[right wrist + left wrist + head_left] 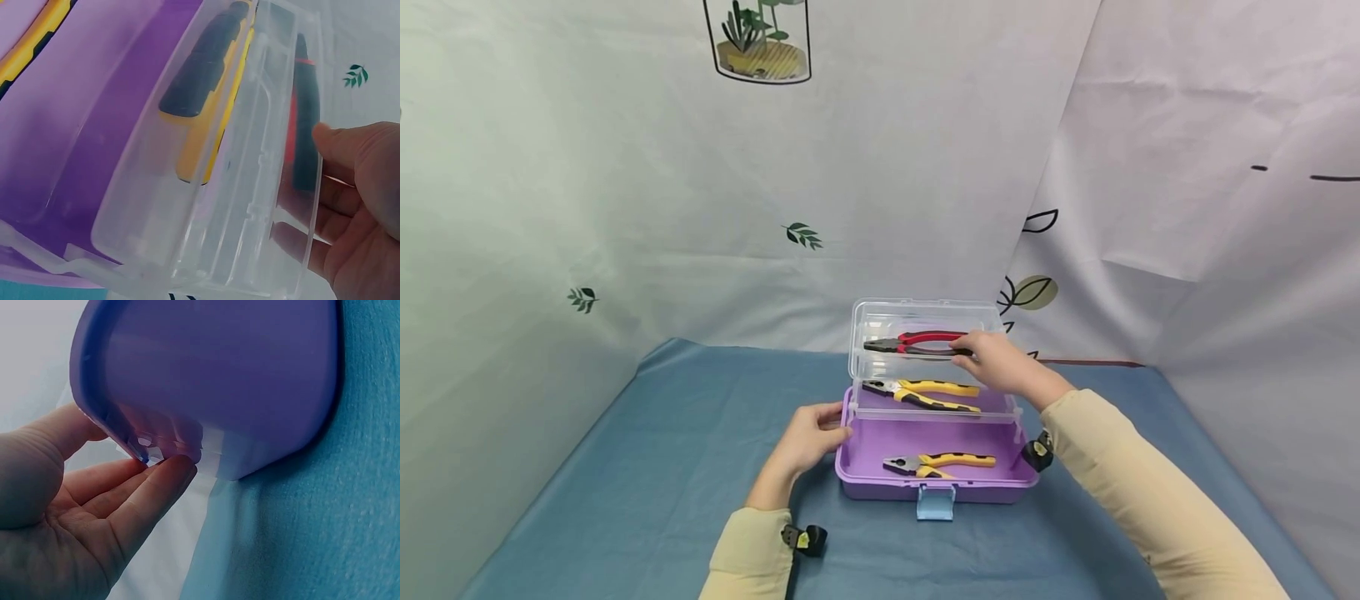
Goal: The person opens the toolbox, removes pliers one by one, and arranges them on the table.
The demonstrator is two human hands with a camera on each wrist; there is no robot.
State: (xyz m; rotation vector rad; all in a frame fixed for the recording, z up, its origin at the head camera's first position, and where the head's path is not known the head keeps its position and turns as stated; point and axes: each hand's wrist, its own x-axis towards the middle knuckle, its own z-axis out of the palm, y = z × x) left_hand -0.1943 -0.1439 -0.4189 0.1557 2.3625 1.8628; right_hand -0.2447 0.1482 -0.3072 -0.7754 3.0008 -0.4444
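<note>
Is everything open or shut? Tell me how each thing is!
Purple box: open
Latch: unfastened
Clear section: raised
Red pliers: held by the handles
Upper yellow pliers: handles spread, lying in the clear section
Lower yellow pliers: handles spread, lying in the purple box
Left hand: gripping the purple box's rim
Right hand: holding the red pliers

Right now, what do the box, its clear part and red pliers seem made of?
Box: probably plastic; smooth, softly shiny. Clear part: likely glossy plastic; yellow handles show through. Red pliers: apparently metal head, dull grey; coloured grips perhaps plastic or rubber.
</note>
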